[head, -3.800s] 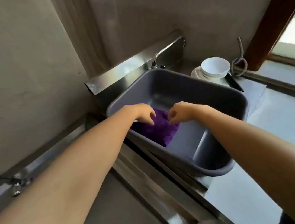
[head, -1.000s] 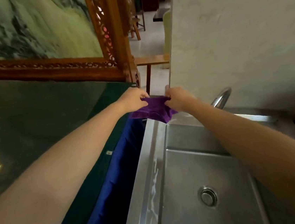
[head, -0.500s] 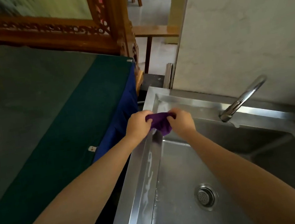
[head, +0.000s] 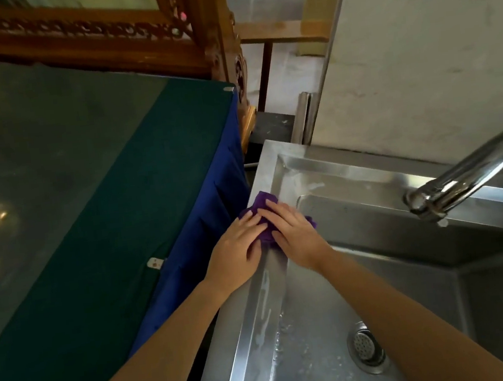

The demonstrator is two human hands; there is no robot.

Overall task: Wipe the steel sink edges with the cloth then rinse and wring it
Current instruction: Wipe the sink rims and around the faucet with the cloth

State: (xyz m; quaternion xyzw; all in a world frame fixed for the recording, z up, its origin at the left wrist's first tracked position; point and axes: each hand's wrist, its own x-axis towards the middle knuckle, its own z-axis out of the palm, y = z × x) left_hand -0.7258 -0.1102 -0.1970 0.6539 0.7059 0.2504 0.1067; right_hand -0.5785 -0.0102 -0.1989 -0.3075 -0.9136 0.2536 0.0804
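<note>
A purple cloth (head: pixel 261 208) lies bunched on the left rim of the steel sink (head: pixel 252 309), near its far corner. My left hand (head: pixel 240 248) and my right hand (head: pixel 292 232) lie side by side on top of the cloth, fingers straight, pressing it flat against the rim. Most of the cloth is hidden under the two hands. Water streaks shine on the rim below the hands. The basin's drain (head: pixel 366 346) sits at the lower right.
A curved steel tap (head: pixel 461 172) reaches over the basin from the right. A green-topped table with a blue skirt (head: pixel 89 208) stands close against the sink's left side. A carved wooden frame (head: pixel 94 29) and a plaster wall (head: pixel 431 44) lie behind.
The hands went from pinching the bunched cloth above the rim to pressing it flat on the left rim. Earlier still the cloth was lifted out of a grey tub.
</note>
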